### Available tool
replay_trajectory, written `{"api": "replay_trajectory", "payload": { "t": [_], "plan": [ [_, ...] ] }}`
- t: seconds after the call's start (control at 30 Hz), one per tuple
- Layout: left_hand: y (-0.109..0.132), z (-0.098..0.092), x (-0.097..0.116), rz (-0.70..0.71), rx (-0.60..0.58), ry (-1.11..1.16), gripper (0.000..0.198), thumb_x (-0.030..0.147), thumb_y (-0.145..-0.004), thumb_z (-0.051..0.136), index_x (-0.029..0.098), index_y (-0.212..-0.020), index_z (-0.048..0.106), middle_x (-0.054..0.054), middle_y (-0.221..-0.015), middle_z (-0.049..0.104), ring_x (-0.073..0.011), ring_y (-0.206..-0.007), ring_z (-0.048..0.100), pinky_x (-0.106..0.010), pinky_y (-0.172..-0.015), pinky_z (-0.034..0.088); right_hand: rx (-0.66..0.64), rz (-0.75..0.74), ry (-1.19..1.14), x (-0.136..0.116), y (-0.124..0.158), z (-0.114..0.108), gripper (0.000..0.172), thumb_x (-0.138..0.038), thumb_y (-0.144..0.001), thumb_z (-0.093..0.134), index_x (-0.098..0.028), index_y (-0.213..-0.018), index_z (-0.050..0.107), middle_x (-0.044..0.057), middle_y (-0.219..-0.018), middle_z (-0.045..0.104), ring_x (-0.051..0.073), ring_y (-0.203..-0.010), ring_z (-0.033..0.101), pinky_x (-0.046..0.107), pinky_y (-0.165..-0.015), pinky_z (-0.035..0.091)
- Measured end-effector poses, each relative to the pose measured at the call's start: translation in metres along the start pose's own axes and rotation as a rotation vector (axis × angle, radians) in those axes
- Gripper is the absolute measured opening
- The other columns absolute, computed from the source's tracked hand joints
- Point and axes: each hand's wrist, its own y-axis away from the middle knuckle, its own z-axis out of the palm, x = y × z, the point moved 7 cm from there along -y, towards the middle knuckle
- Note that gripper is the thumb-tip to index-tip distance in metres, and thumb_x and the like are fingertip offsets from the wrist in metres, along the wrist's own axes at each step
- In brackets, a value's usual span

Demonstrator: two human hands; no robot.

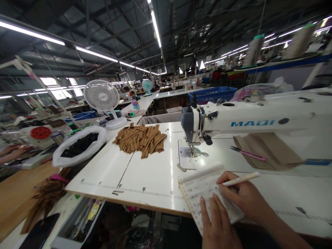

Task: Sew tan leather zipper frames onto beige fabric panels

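As right hand (245,197) grips pen (241,178), notebook (196,188) unreadable

white table (150,173) bears brown strips (141,140), notebook (199,192), sewing machine (233,121), scissors (247,153) (pink-handled).

Head-worn camera faces forward and down; close over the notebook (197,194) on the white table (145,173); hall beyond.

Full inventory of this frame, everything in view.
table: 1, white, centre
sewing machine: 1, white, on table, right
notepad: 1, white, table's near edge
pen: 1, cream, over notepad
strips pile: 1, brown, table's far side
snips: 1, pink, under machine arm
fabric pieces: stack, tan, beneath snips
fan: 1, white, behind table
bag: 1, white, left of table
left hand: flat on notepad
right hand: gripping pen
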Motion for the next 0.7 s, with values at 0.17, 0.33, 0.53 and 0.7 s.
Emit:
{"api": "replay_trajectory", "payload": {
  "t": [0.17,0.33,0.53,0.7],
  "plan": [
    [0.006,0.013,0.003,0.050,-0.151,-0.036,0.045,0.018,-0.072,0.059,0.007,-0.115,0.065,-0.018,-0.124,0.055,-0.0389,-0.118,0.045,-0.058,-0.098,0.042,-0.018,0.014,0.003,0.005,0.000,0.002,0.016,-0.038,-0.073,0.051,-0.023,-0.070,0.055,-0.003,-0.062,0.053,0.018,-0.063,0.051,0.030,-0.062,0.041],
    [0.007,0.013,0.003,0.033,-0.146,-0.045,0.046,0.018,-0.071,0.060,0.007,-0.115,0.066,-0.017,-0.125,0.055,-0.0395,-0.119,0.043,-0.058,-0.100,0.040,-0.078,0.020,0.024,0.011,-0.002,0.003,0.016,-0.038,-0.073,0.053,-0.023,-0.071,0.056,-0.001,-0.063,0.054,0.019,-0.064,0.051,0.030,-0.062,0.042],
    [0.002,-0.001,0.006,0.046,-0.003,0.021,0.032,0.020,-0.074,0.055,0.009,-0.098,0.072,-0.017,-0.123,0.057,-0.0373,-0.119,0.044,-0.058,-0.095,0.044,-0.074,0.052,-0.050,0.009,-0.002,-0.003,0.022,-0.043,-0.075,0.055,-0.021,-0.074,0.059,0.000,-0.070,0.057,0.019,-0.068,0.053,0.030,-0.065,0.043],
    [0.011,0.015,0.013,-0.020,-0.040,-0.022,0.037,0.022,-0.073,0.057,0.010,-0.105,0.071,-0.017,-0.121,0.059,-0.0394,-0.116,0.047,-0.060,-0.096,0.043,-0.017,0.063,-0.026,0.010,0.001,-0.004,0.020,-0.042,-0.073,0.056,-0.022,-0.074,0.058,0.000,-0.068,0.056,0.019,-0.066,0.054,0.030,-0.065,0.043]
  ]
}}
